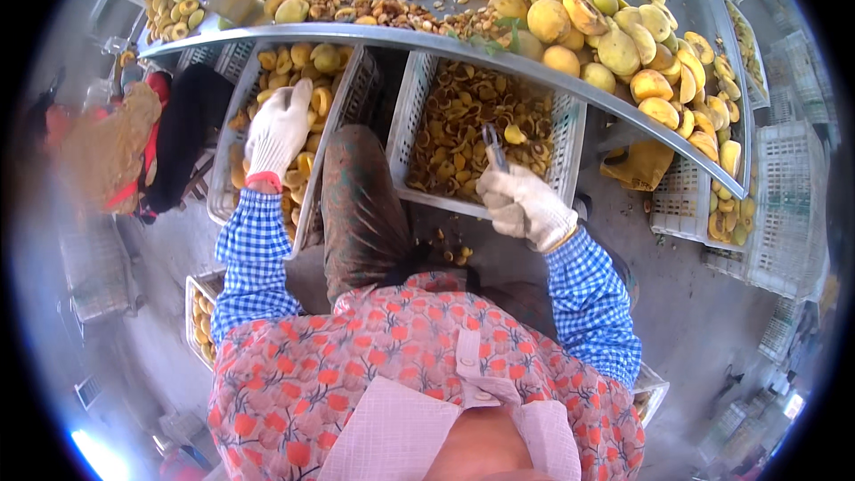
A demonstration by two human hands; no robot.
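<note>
My left hand (pixel 278 129), in a white knit glove, is over a pale plastic crate (pixel 322 160) of halved yellow fruit. Its fingers look stretched out beside a yellow fruit half (pixel 321 100); their undersides are hidden. My right hand (pixel 525 205), gloved too, is closed around a small metal hand tool (pixel 495 148) with a slim, loop-like end. That end points away from me above a second pale crate (pixel 398 138), filled with thin, curved yellow-brown scraps. One brighter yellow piece (pixel 515 134) lies among them, just right of the tool.
Beyond the crates runs a metal table (pixel 356 33) with a raised rim, bearing whole yellow-green fruit (pixel 549 20), halves and brown pits (pixel 392 11). A blue-capped container (pixel 233 2) stands there. More crates (pixel 784 205) are stacked at right. Another person's clothed body (pixel 107 142) is at left.
</note>
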